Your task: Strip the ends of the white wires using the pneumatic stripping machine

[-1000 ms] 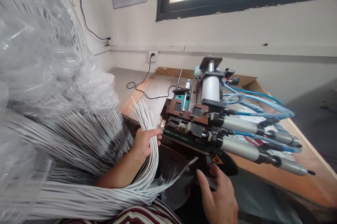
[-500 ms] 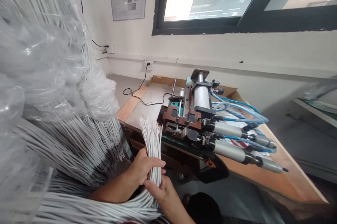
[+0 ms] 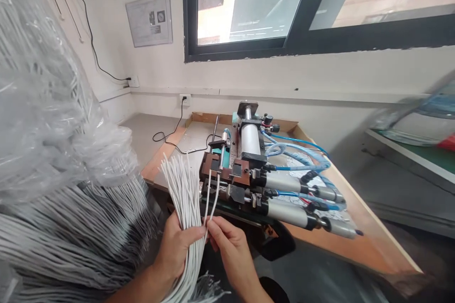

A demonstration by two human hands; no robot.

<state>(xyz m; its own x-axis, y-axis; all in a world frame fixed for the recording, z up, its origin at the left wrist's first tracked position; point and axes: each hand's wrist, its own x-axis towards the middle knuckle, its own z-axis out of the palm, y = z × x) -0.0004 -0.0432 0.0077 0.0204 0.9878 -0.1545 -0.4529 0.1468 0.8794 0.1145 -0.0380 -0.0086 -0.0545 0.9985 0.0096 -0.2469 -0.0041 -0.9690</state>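
My left hand [image 3: 177, 243] is wrapped round a thick bundle of white cables [image 3: 185, 198], its thumb across the front. The cable ends fan out upward, and the lower part bends down toward the bottom edge. Beside it, my right hand [image 3: 229, 243] pinches a white cable [image 3: 214, 198] between thumb and fingertips. Two cables stand apart from the bundle there, their tips in front of a pneumatic machine [image 3: 231, 170]. Whether those tips touch the machine, I cannot tell. The machine has silver cylinders [image 3: 286, 210] and brown metal plates.
Plastic-wrapped stacks of grey-white cables [image 3: 71, 227] fill the left side. The machine sits on a wood-edged bench [image 3: 355, 251] with blue air hoses [image 3: 302, 165]. A black power cord [image 3: 170, 139] runs to a wall socket. At the right is a shelf [image 3: 408, 156].
The bundle has moved left in view. My right hand has left the bundle's lower part and now pinches a cable separated at its right side. The camera view has shifted right.
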